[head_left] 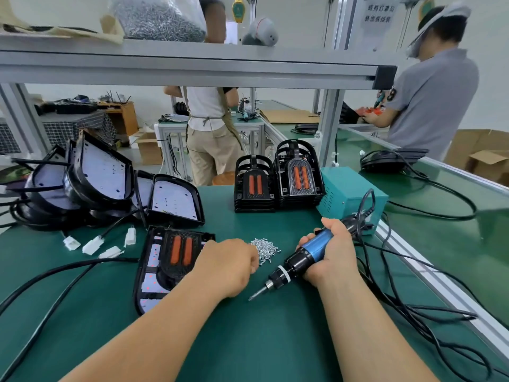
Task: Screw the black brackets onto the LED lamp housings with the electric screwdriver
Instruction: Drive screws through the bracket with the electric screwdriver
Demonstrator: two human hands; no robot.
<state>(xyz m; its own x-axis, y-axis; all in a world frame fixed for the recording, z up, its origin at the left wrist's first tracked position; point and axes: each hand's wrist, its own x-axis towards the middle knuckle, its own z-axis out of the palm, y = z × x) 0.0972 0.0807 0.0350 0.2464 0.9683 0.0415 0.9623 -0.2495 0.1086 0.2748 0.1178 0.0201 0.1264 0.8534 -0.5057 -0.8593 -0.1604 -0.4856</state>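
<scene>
Right hand (329, 250) grips the electric screwdriver (316, 242) mid-barrel, which looks rigid and cord-tugged. Left hand (228, 263) curls over small, likely slippery screws (265, 248) — pinching one? Cannot tell. Stiff lamp housing (150, 267), black bracket (181, 250) on it, lies at nine o'clock.

Bench surface: green mat (248, 340). Teal metal box (355, 188) with vent slots stands on it at 2 o'clock, near the mat's right edge.

Overhead at 12 o'clock, an aluminium shelf rail (192, 67) runs across. On the shelf are a clear bag of small metal parts (159, 20) at 11 o'clock and a grey cap (261, 31) just right of 12.

Beyond the bench at 12 o'clock, a person in a white top and khaki trousers (209, 128) stands with back turned, a round wooden stool (224, 178) just beside.

A person in a grey shirt (432, 100) is at another bench at 2 o'clock. Cardboard boxes (487, 161) sit at 3 o'clock.
</scene>
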